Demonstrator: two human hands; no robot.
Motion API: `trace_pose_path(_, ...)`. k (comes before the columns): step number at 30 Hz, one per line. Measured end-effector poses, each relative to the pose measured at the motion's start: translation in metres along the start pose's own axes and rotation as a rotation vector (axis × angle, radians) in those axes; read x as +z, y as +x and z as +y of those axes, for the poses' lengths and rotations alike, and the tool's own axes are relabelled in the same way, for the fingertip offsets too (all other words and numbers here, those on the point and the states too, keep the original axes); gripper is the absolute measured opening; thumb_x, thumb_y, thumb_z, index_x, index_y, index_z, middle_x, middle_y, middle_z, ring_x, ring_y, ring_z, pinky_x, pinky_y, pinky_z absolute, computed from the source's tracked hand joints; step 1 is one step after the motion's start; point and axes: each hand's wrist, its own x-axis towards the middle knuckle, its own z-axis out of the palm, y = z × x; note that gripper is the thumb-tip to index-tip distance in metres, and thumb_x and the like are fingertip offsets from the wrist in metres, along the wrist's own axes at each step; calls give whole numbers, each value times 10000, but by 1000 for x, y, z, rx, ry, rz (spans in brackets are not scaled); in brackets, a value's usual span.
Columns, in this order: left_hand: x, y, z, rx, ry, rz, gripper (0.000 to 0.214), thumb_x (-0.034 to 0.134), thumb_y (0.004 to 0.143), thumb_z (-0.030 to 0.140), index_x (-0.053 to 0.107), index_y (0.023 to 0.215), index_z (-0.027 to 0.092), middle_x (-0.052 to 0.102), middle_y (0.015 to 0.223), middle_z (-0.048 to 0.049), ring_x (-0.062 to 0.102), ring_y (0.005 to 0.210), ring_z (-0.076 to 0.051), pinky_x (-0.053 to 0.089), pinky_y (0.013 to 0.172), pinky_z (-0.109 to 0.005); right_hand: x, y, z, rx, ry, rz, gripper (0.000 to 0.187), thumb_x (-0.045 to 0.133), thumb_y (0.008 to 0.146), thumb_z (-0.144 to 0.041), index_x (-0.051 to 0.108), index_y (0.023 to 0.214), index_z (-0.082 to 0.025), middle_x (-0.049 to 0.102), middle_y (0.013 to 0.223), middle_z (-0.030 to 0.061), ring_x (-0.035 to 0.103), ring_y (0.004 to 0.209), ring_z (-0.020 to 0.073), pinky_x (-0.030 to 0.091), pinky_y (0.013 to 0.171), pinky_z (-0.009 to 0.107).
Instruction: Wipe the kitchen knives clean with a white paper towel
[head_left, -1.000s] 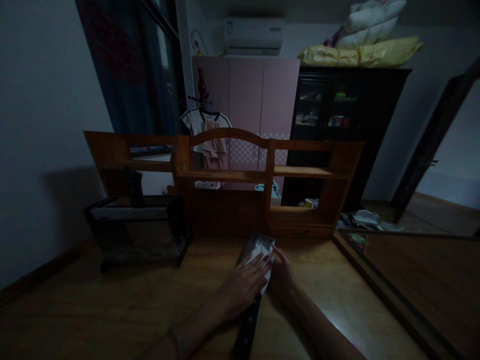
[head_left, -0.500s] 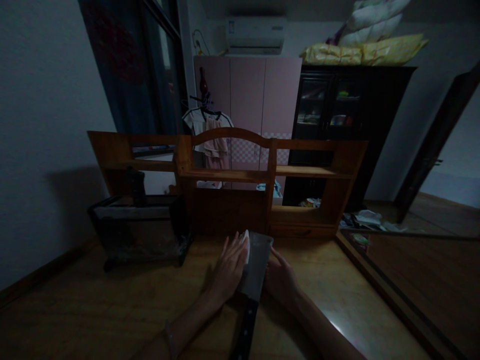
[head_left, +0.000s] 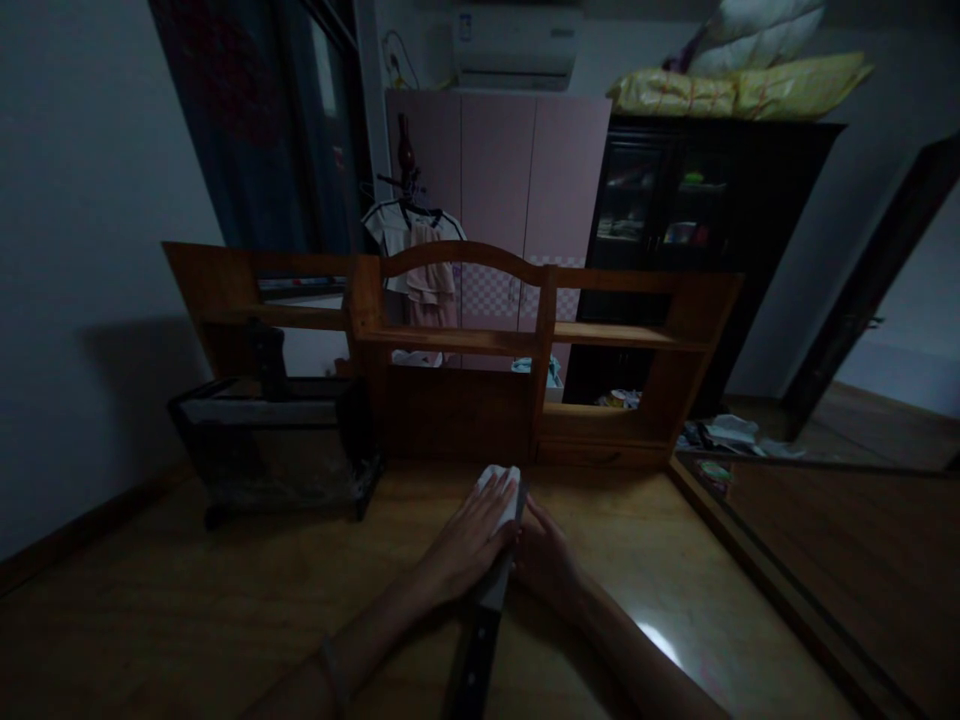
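A cleaver (head_left: 493,592) with a dark riveted handle (head_left: 475,660) points away from me above the wooden tabletop, its blade tilted. My left hand (head_left: 466,540) lies over the blade's left face, pressing a folded white cloth or tissue (head_left: 498,475) against it under the fingers. On the other side, my right hand (head_left: 551,560) grips the blade near its right edge; some of its fingers are hidden behind the metal. Most of the blade is covered by the left hand and the white piece.
A dark knife block (head_left: 262,440) with a black handle sticking up stands at the left. Behind the hands rises a wooden shelf unit (head_left: 457,345). The tabletop (head_left: 645,560) has a raised wooden edge (head_left: 757,570) on the right.
The blade has turned so that less of its face shows. My left hand and the white cloth have slid right across it. The right hand has shifted slightly left.
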Motion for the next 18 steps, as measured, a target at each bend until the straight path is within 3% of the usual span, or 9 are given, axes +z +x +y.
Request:
trace_pose_path(4, 6, -1, -14, -92, -9, 83, 514, 208, 964, 402, 73, 1442, 273, 68, 1514, 14, 28, 1376, -173, 156, 1133, -409, -4, 2, 2, -13, -40, 8, 401, 512, 807, -532, 638, 885, -159, 621, 645, 16, 574, 597, 141, 427, 589, 247)
trace_pose_path(7, 8, 0, -12, -120, -7, 111, 514, 222, 961, 408, 109, 1441, 262, 93, 1511, 5, 48, 1375, -181, 163, 1132, -421, -4, 4, 4, -10, -48, 17, 415, 508, 799, -559, 639, 866, -171, 614, 617, 8, 572, 582, 142, 421, 575, 246)
trace_pose_path(10, 5, 2, 0, -43, -23, 86, 497, 217, 963, 399, 138, 1437, 273, 138, 1503, 15, 95, 1374, -177, 171, 1132, -415, 1, 4, 5, -27, -49, 3, 409, 522, 786, -568, 646, 899, -195, 636, 642, 10, 582, 590, 153, 428, 584, 259)
trace_pose_path(14, -4, 6, 21, 63, -59, 29, 480, 196, 964, 391, 141, 1433, 302, 191, 1487, 39, 153, 1367, -161, 181, 1130, -399, 12, -1, 3, -68, -32, -10, 433, 536, 794, -531, 614, 1077, -213, 684, 866, 42, 623, 775, 183, 445, 676, 281)
trace_pose_path(18, -5, 9, 23, 64, -69, 29, 477, 177, 966, 386, 160, 1432, 286, 190, 1489, 38, 142, 1369, -152, 172, 1133, -385, 14, -1, 5, -81, -29, -2, 412, 545, 799, -499, 615, 1080, -207, 679, 910, 45, 619, 831, 181, 444, 705, 277)
